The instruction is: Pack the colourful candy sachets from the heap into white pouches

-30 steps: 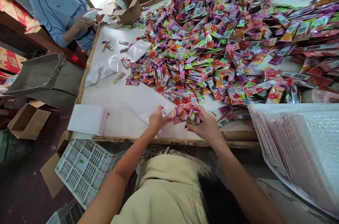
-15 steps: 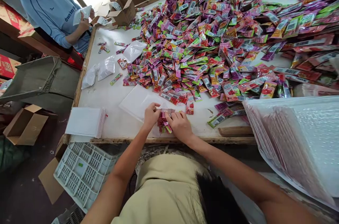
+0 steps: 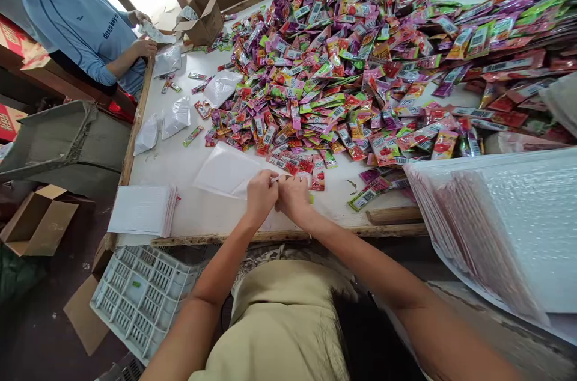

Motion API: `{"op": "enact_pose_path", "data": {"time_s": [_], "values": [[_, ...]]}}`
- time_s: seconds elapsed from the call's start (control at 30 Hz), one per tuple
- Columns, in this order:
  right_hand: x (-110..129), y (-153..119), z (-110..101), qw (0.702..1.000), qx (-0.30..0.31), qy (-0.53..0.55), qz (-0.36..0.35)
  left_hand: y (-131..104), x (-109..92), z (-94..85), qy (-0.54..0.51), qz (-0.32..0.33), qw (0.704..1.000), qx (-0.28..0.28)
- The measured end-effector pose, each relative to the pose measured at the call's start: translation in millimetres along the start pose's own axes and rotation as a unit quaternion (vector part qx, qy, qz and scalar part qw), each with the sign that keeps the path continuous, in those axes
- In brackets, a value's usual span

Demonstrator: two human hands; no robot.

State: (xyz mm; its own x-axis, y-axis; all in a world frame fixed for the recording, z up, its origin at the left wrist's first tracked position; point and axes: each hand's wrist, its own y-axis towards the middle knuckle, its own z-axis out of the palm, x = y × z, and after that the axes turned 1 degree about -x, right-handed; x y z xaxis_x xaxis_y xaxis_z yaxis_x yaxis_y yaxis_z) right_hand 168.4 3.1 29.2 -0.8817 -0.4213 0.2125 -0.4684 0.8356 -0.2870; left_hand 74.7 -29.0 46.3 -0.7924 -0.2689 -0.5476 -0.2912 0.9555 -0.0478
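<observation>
Near table edge [image 3: 189, 240], left hand [image 3: 261, 196], right hand [image 3: 295, 196] meet, curled; whether holding, cannot tell.

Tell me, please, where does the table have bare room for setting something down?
The table has a bare patch between the envelope stack and the flat white bag, reaching up to two puffy bags. A smaller patch lies between the right hand and the loose green packet. The middle and far right are crowded by the packet pile.
</observation>
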Motion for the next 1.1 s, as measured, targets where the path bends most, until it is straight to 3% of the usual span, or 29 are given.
{"op": "enact_pose_path", "data": {"time_s": [0.13,0.23,0.37,0.43,0.5,0.6,0.7,0.77,0.87,0.93,0.97,1.03,1.1], "values": [[-5.7,4.5,-4.1,0.999,0.028,0.013,-0.007,-0.9,-14.5,2.9,0.086,0.083,0.992,0.051],[-17.8,19.3,-7.3,0.995,0.083,0.055,0.006,-14.3,-7.5,7.0,0.11,0.098,0.988,0.042],[-26.1,34.3,-7.3,0.986,0.11,0.119,0.047,-41.7,17.3,19.7,0.074,0.055,0.991,-0.094],[-26.2,35.3,-6.8,0.985,0.105,0.127,0.049,-52.9,29.1,28.2,0.045,-0.007,0.985,-0.166],[-25.4,33.3,-6.7,0.986,0.097,0.125,0.054,-58.5,37.7,35.8,0.009,-0.085,0.977,-0.193],[-25.8,29.2,-6.1,0.986,0.084,0.133,0.058,-57.5,45.6,42.6,-0.061,-0.166,0.979,-0.105],[-28.9,26.2,-0.1,0.969,0.077,0.227,0.051,-55.3,49.2,45.0,-0.057,-0.126,0.99,0.005],[-31.7,24.1,7.5,0.928,0.077,0.361,0.051,-56.9,50.6,44.5,-0.029,-0.084,0.996,0.019],[-35.3,19.3,17.8,0.811,0.094,0.575,0.055,-59.8,54.5,37.4,-0.104,-0.036,0.994,0.025],[-35.9,15.0,19.8,0.749,0.096,0.654,0.04,-58.4,57.8,29.1,-0.242,-0.017,0.969,0.054],[-35.2,12.6,19.3,0.738,0.09,0.668,0.032,-56.7,58.8,25.0,-0.322,-0.023,0.944,0.072],[-31.3,7.0,17.1,0.748,0.084,0.657,0.025,-52.2,57.4,19.5,-0.453,-0.069,0.883,0.101],[-24.9,0.5,16.0,0.773,0.114,0.624,0.015,-47.9,50.5,18.9,-0.498,-0.138,0.849,0.109]]}}
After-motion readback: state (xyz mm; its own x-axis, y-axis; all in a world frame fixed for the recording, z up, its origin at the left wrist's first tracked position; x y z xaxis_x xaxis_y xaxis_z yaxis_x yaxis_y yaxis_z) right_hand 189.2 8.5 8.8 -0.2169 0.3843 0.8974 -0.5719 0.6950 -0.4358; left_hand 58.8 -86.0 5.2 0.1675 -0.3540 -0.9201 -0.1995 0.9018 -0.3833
